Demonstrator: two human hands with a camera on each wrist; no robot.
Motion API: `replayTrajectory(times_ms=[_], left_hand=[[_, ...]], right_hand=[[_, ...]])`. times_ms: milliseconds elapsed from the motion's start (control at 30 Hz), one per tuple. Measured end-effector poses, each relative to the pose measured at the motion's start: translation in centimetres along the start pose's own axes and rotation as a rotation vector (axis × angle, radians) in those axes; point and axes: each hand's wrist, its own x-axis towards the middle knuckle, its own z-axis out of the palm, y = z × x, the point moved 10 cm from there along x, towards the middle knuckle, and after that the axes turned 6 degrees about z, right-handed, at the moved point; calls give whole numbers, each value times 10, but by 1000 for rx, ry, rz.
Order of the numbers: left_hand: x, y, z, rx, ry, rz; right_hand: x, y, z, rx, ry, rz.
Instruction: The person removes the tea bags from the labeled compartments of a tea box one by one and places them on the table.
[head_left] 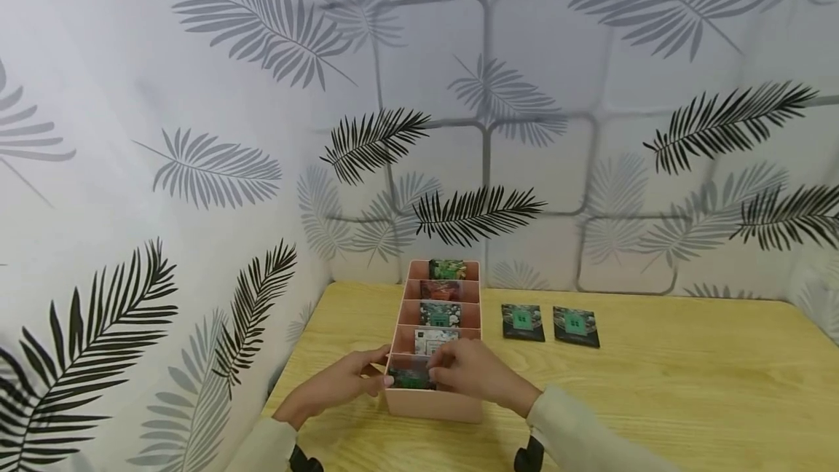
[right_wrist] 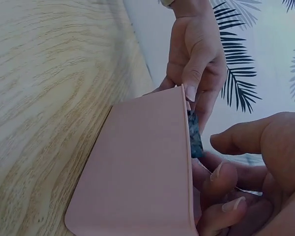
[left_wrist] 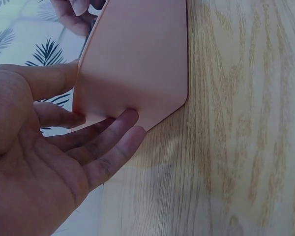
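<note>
A pink divided storage box (head_left: pixel 435 405) stands on the table, its compartments running away from me. In the front compartment lies a dark packet with a green label (head_left: pixel 410 379); its corner shows above the rim in the right wrist view. My left hand (head_left: pixel 347 383) holds the box's near left corner, thumb at the rim and fingers against the outer wall. My right hand (head_left: pixel 468 370) is over the front compartment, fingers bent down inside beside the packet. In the right wrist view its thumb (right_wrist: pixel 236 137) stands apart from the packet.
Farther compartments hold a white packet (head_left: pixel 429 341), a dark floral packet (head_left: pixel 440 314), a red packet (head_left: pixel 440 290) and a green-yellow packet (head_left: pixel 448 269). Two dark packets with green labels, one left (head_left: pixel 523 322) and one right (head_left: pixel 576 325), lie right of the box. A leaf-patterned wall covering (head_left: pixel 419 166) rises behind.
</note>
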Motion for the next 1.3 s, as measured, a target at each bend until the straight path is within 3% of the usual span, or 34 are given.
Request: replayTrajectory(times_ms=[233, 467, 700, 1033, 1300], left_hand=[[-1, 1, 0, 8, 0, 6], [-1, 0, 1, 2, 0, 6], [-1, -1, 2, -15, -3, -11], [0, 2, 0, -16, -2, -11], [-1, 1, 0, -33, 6, -18]], right_hand=[[-1, -7, 5, -125, 20, -72], [-7, -8, -2, -101, 78, -93], [-10, 0, -22, -93, 192, -89], [-17, 13, -36, -10, 104, -61], [-20, 18, -57, -21, 251, -67]])
